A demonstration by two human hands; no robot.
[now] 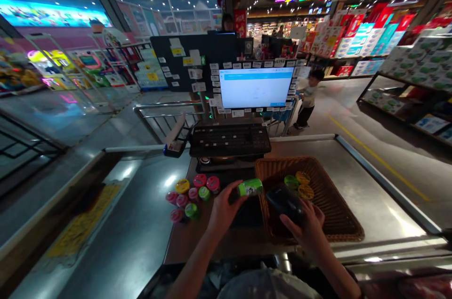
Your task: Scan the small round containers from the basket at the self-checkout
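Note:
My left hand (223, 208) pinches a small green can (250, 188) and holds it on its side just left of a brown wicker basket (339, 223). My right hand (308, 229) grips a black handheld scanner (284, 202) over the basket's near left part, its head close to the green can. Three small cans, green and yellow (299, 184), lie at the far side of the basket. Several pink, green and yellow cans (192, 195) stand grouped on the steel counter left of my left hand.
A black keyboard (229, 140) and a lit monitor (256, 87) stand behind the cans. The steel counter (367, 190) has a raised rim on the right. A small person (308, 99) stands in the aisle beyond, and stocked shelves (416, 87) line the right.

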